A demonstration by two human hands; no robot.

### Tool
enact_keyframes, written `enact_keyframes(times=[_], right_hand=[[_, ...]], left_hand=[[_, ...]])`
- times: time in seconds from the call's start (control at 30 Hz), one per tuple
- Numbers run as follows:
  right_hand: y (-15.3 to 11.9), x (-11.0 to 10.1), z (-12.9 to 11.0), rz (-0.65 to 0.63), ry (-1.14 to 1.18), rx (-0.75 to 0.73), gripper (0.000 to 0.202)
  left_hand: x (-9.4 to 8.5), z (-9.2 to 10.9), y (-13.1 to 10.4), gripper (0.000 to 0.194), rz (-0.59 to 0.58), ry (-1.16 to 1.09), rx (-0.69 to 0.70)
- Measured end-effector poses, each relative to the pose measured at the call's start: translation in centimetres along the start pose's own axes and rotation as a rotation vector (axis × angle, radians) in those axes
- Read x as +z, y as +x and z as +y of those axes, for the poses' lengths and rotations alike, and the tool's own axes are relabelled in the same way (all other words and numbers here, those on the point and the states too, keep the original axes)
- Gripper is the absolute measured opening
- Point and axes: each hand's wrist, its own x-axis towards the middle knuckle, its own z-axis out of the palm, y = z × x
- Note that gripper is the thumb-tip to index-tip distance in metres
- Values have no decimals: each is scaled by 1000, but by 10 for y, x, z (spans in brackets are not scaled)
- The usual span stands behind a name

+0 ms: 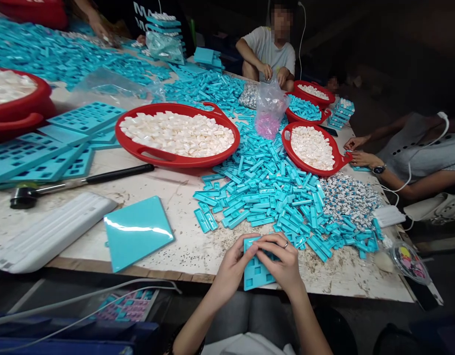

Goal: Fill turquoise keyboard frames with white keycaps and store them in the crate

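At the table's front edge I hold a small turquoise panel with rows of square recesses, tilted up toward me. My left hand grips its left side, thumb on the face. My right hand, with a ring on one finger, is closed over the panel's upper right part. Its thumb and fingertips meet near my left thumb; any small piece between them is hidden. Just beyond my hands lies a heap of narrow turquoise plastic pieces. Left of them, a flat turquoise sheet lies on the white table.
A red basin of white caps stands ahead, another red basin to its right. A black-handled mallet, white power strip and stacked recessed panels lie left. Small white-and-blue parts are heaped right. Several people work around the table.
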Motion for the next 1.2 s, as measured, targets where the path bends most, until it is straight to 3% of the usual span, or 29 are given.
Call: enact_keyframes(times=[0.23, 0.73, 0.97, 1.07, 1.2], right_hand=[[-3, 0, 3, -21, 6, 33, 54], [-1, -2, -7, -69, -31, -48, 48], [-2, -2, -11, -4, 35, -58, 40], [1, -25, 1, 111, -28, 26, 32], [17, -91, 42, 379, -393, 299, 23]], left_hand=[[3, 0, -3, 43, 14, 5, 20], [3, 0, -3, 44, 84, 119, 128], [-5, -8, -1, 42, 79, 112, 108], [-7, -13, -2, 47, 74, 82, 37], [-4, -11, -4, 51, 138, 71, 0]])
